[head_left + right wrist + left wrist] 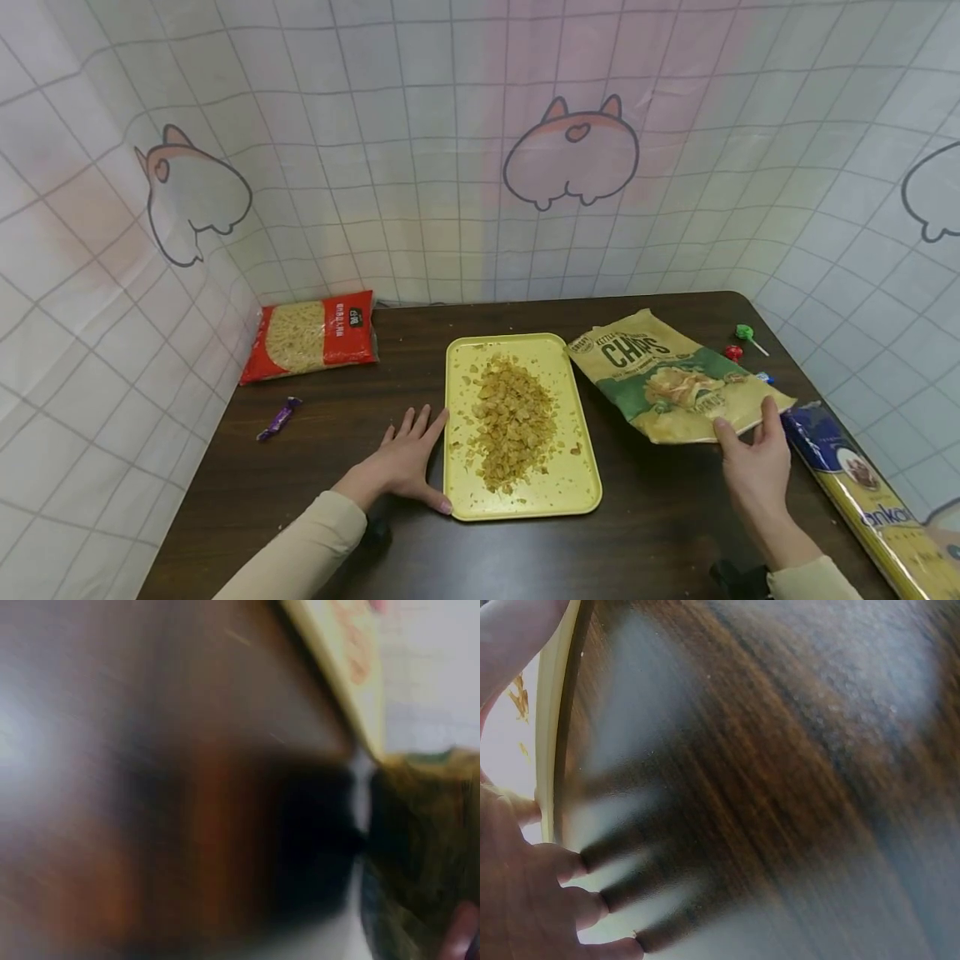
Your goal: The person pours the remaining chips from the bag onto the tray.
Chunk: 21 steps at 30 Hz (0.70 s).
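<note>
One pasta pack [309, 335] and one purple candy [278, 417] are lying at left on the desk [660, 533]. The left hand [408, 461], fingers spread flat, is touching one tray [555, 500] holding crushed chips [512, 420] at centre. The right hand [753, 467] is pinching one chips bag [667, 375] at right.
</note>
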Each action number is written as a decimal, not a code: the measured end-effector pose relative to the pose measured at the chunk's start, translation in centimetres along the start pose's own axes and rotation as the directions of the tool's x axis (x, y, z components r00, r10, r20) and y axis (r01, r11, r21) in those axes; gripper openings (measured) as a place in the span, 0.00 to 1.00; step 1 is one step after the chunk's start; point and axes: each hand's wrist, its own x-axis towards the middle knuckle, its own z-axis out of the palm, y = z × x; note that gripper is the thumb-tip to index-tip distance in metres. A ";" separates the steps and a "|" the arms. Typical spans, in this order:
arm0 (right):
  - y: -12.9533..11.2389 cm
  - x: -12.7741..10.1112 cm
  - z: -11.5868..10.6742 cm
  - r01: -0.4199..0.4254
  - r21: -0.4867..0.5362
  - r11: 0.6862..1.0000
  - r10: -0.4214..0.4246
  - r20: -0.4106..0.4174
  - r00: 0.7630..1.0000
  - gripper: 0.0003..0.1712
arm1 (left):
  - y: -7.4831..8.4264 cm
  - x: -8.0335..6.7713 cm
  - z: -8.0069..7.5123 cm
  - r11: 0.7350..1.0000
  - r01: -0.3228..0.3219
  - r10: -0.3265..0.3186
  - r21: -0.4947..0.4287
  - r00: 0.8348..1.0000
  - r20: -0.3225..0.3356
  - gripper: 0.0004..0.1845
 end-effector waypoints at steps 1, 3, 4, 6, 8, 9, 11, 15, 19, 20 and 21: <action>0.7 -0.4 0.2 -0.026 0.024 0.999 0.026 0.004 1.000 0.48 | 0.0 0.0 0.0 1.000 -0.001 0.001 -0.002 1.000 -0.001 0.77; 1.8 -1.5 0.8 -0.074 0.059 0.996 0.073 0.010 0.997 0.50 | 0.1 0.0 0.0 1.000 -0.001 0.001 -0.003 1.000 -0.002 0.77; 2.3 -2.0 1.0 -0.096 0.090 0.991 0.095 0.010 0.995 0.51 | 0.1 0.0 0.0 1.000 0.000 0.000 -0.003 1.000 0.000 0.77; 3.2 -3.1 1.6 -0.144 0.139 0.980 0.145 -0.001 0.989 0.52 | 0.0 0.1 0.0 1.000 0.000 0.000 -0.005 1.000 -0.001 0.77; 3.7 -4.0 2.1 -0.173 0.176 0.969 0.177 -0.007 0.984 0.53 | 0.0 0.2 0.1 1.000 0.001 -0.001 -0.005 1.000 0.001 0.78; 3.9 -4.4 2.4 -0.182 0.192 0.964 0.187 -0.007 0.982 0.54 | 0.0 0.2 0.1 1.000 0.004 -0.004 -0.006 1.000 0.003 0.78; 4.2 -4.8 2.7 -0.193 0.213 0.958 0.197 0.003 0.980 0.55 | 0.0 0.2 0.1 1.000 0.010 -0.010 -0.005 1.000 0.003 0.78; 4.4 -4.8 2.7 -0.221 0.188 0.957 0.211 0.069 0.975 0.58 | 0.0 0.2 0.1 1.000 0.021 -0.021 -0.007 1.000 0.007 0.78; 4.4 -4.8 1.9 -0.257 0.081 0.963 0.241 0.169 0.956 0.63 | 0.1 0.1 0.1 1.000 0.021 -0.021 -0.009 1.000 0.009 0.78; 4.2 -4.8 1.7 -0.268 0.054 0.962 0.252 0.198 0.947 0.64 | 0.1 0.1 0.1 1.000 0.020 -0.019 -0.011 1.000 0.009 0.78; 4.2 -4.9 1.4 -0.280 0.037 0.959 0.265 0.224 0.938 0.65 | 0.1 0.1 0.0 1.000 0.018 -0.018 -0.012 1.000 0.008 0.77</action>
